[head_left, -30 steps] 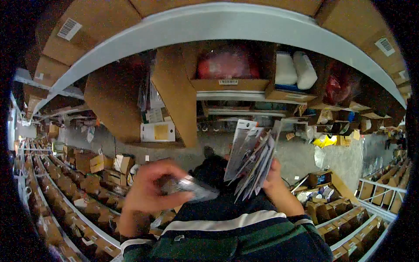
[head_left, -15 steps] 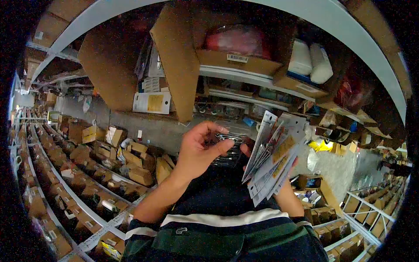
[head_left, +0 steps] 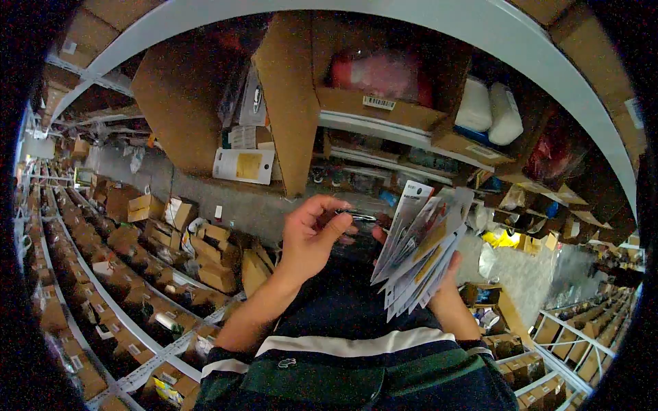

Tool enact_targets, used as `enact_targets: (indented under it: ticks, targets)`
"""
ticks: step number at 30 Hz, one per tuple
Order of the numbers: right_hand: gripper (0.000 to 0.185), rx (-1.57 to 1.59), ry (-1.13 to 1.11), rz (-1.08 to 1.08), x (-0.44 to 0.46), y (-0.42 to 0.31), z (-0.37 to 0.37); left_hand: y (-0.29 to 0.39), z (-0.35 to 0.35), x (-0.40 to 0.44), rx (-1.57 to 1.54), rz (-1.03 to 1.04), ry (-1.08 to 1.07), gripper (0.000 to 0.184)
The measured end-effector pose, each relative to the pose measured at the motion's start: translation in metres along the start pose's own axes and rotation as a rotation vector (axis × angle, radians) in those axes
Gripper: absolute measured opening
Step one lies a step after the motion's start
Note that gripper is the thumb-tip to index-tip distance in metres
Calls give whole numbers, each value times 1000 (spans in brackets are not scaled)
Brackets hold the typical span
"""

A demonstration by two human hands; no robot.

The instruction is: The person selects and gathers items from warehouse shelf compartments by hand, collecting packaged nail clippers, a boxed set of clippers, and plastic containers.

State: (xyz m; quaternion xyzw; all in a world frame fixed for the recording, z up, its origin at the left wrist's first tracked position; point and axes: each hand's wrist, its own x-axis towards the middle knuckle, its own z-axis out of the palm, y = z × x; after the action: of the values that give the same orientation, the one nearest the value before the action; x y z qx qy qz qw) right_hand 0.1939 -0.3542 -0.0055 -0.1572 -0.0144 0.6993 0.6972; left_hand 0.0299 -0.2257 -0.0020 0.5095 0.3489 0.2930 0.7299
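Observation:
My left hand (head_left: 314,233) pinches a clear plastic packet (head_left: 362,226) with dark, shiny metal pieces inside, in front of my chest. Beside it, my right hand (head_left: 449,277) is wrapped round a fanned bundle of flat white and grey cards in packaging (head_left: 421,250), partly hiding that hand's fingers. One fingertip of my right hand shows next to the clear packet; whether it touches the packet I cannot tell. Beyond my hands, an open cardboard box (head_left: 291,103) holds similar flat packs, with a white and yellow card (head_left: 244,166) at its near edge.
On the shelf ahead, one box holds a pink bagged item (head_left: 380,72) and another holds white rolls (head_left: 489,113). A white shelf beam (head_left: 329,10) arches above. Shelves of small boxes (head_left: 137,294) line the left; more boxes and a white rack (head_left: 569,335) stand at the right.
Over the last second my left hand has moved right and up with the clear packet, near the bundle. The bundle has shifted slightly right. The camera view has turned.

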Motion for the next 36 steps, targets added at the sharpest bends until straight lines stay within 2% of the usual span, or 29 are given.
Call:
enact_targets:
  ticks: [4,7,9,11,12,14,15,17,18,20,23,24,26,28,30,33,36]
  targets:
    - [105,-55,-105,41,5,-8,-7,0,0,6,30,-37,24,16]
    - [108,-17,9,5,2,-8,-4,9,4,13,85,-35,-3,18]
    - [108,21,-10,-31,2,-11,-2,23,11,19,106,-22,-26,20]
    - [108,57,-30,-61,1,-15,-3,49,25,35,432,334,8,26]
    - [108,53,-55,-71,1,-18,-5,62,34,44,434,342,1,26]
    - [108,44,-104,-94,2,-23,-10,87,54,63,567,533,38,26]
    - [108,45,-116,-106,0,-25,-12,101,62,74,568,540,30,26]
    - [105,-48,-106,-127,-8,-21,-13,123,77,95,935,668,-31,24]
    - [103,-139,-91,-139,-10,-19,-13,127,81,110,935,676,-40,24]
    - [104,-157,-123,-138,-14,-25,-11,126,90,144,1230,632,-72,24]
    - [104,-158,-108,-150,-23,-24,-13,110,90,192,1335,667,-123,24]
    - [106,-25,-55,-199,-23,-20,-10,108,85,204,1339,673,-129,24]
    - [108,116,-3,-254,-25,-20,-11,102,81,227,1306,650,-281,24]
    - [108,102,-39,-242,-27,-22,-13,107,77,247,1339,638,-362,25]
    - [108,96,-67,-222,-27,-24,-16,114,79,253,1254,509,-491,27]
    - [107,94,-103,-170,-27,-29,-19,92,85,258,1427,510,-418,29]
    - [106,71,-97,-138,-28,-28,-17,85,92,239,1442,479,-302,32]
